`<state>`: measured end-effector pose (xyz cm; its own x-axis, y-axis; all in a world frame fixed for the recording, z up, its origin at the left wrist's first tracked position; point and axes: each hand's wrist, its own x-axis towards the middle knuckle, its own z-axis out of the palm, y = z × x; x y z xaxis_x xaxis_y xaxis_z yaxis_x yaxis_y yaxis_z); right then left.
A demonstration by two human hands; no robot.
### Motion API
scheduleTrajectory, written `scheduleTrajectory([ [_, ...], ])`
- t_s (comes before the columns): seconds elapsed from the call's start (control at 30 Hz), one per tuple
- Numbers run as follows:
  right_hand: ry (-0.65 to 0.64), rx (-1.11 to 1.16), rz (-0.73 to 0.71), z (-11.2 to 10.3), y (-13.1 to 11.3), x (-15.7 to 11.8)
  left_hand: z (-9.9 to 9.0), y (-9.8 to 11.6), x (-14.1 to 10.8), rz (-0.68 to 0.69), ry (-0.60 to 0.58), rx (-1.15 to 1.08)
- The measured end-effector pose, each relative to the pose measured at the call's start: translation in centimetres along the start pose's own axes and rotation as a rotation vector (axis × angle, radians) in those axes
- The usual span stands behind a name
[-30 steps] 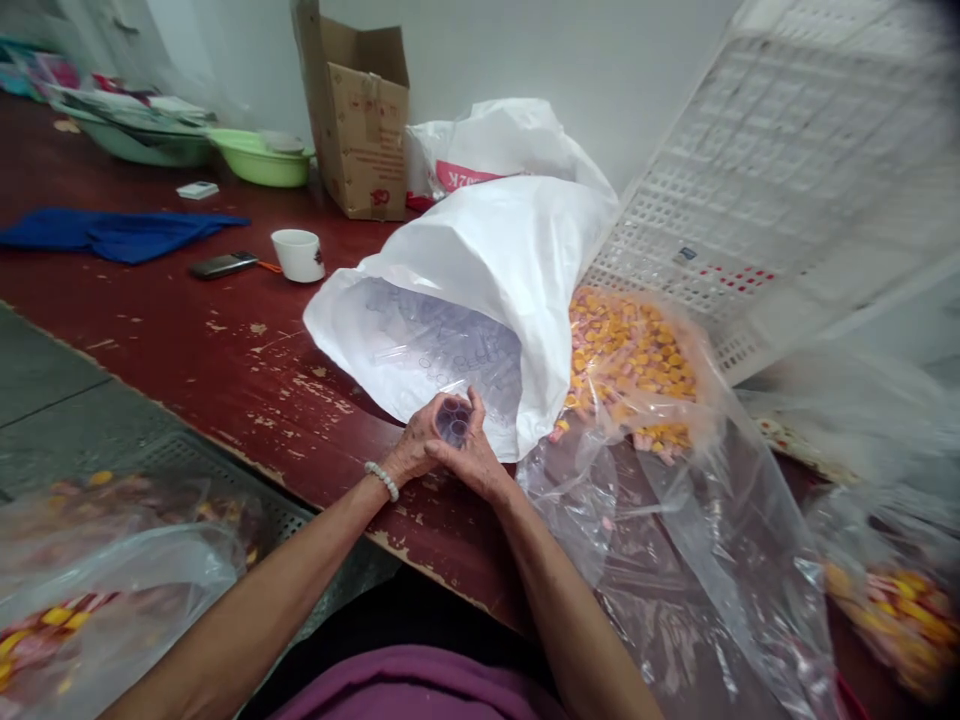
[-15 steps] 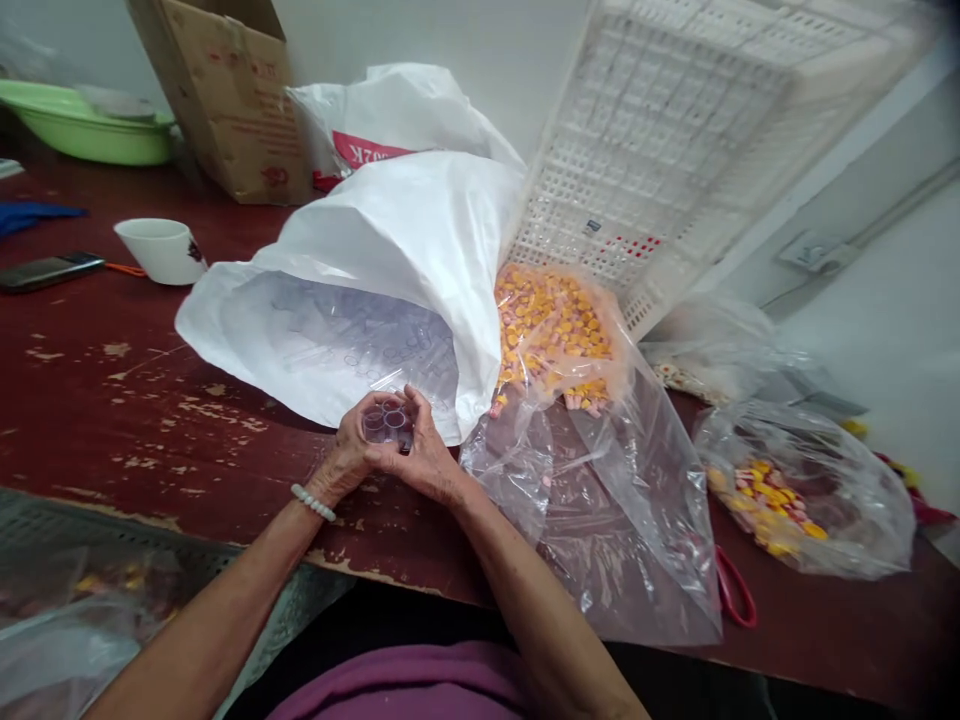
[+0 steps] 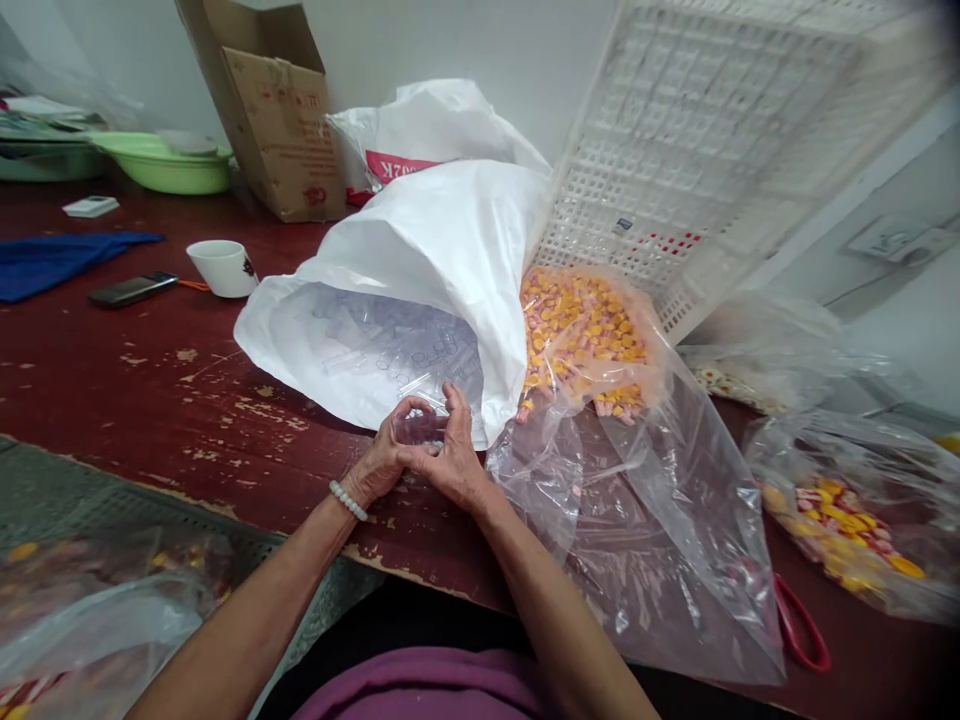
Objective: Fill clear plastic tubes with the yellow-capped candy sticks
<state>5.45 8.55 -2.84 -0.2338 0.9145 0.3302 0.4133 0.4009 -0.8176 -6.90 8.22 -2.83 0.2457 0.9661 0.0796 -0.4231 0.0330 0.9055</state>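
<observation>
Clear tubes (image 3: pixel 420 428) lie between my two hands at the mouth of the white sack. My left hand (image 3: pixel 386 455), with a beaded bracelet at the wrist, curls round their left side. From the right, my right hand (image 3: pixel 455 455) cups them, its index finger raised and its thumb near the left hand. Inside the white sack (image 3: pixel 450 220) more clear tubes (image 3: pixel 427 350) lie loose. Right of my hands, a clear plastic bag (image 3: pixel 637 540) spreads over the table, with many small orange and pink pieces (image 3: pixel 585 325) in its upper part.
The red table (image 3: pixel 187 400) has worn paint. A white cup (image 3: pixel 223 268), phone (image 3: pixel 133 289), blue cloth (image 3: pixel 67 262), green basin (image 3: pixel 165 165) and cardboard box (image 3: pixel 289 140) stand left. A white crate (image 3: pixel 690 130) leans behind. Red-handled scissors (image 3: pixel 801 625) and another bag of pieces (image 3: pixel 855 520) lie right.
The view has shifted left, so things appear farther right. My hands are still together at the sack, with the right index finger standing farther from the left hand.
</observation>
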Motion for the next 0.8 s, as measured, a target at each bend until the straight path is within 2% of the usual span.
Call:
scheduleTrajectory([
  [0.2, -0.097, -0.158, -0.068, -0.3, 0.3, -0.4, -0.7, -0.7, 0.0, 0.033, 0.127, 0.173],
  [0.3, -0.123, -0.182, -0.115, -1.0, -0.7, -1.0, -0.6, -0.8, 0.0, 0.028, 0.161, 0.236],
  [0.4, -0.03, -0.182, -0.207, -3.7, -2.0, -2.0, -0.2, -0.4, -0.1, 0.001, 0.17, 0.228],
  [0.47, 0.134, -0.19, -0.225, -7.2, -1.7, -2.8, 0.1, -0.1, -0.3, -0.009, 0.182, 0.192],
  [0.53, 0.345, -0.247, -0.127, -11.4, 0.3, -3.3, 0.3, 0.1, -0.4, -0.009, 0.193, 0.157],
  [0.6, 0.492, -0.348, 0.116, -15.3, 3.5, -3.1, 0.4, 0.1, -0.4, -0.018, 0.203, 0.15],
  [0.63, 0.465, -0.417, 0.222, -16.8, 5.1, -2.7, 0.5, 0.1, -0.3, -0.027, 0.203, 0.159],
  [0.7, 0.405, -0.447, 0.253, -18.4, 8.1, -1.4, 0.5, 0.0, -0.2, -0.054, 0.198, 0.18],
  [0.8, 0.342, -0.452, 0.188, -18.3, 10.5, 1.6, 0.6, 0.1, -0.1, -0.074, 0.203, 0.188],
])
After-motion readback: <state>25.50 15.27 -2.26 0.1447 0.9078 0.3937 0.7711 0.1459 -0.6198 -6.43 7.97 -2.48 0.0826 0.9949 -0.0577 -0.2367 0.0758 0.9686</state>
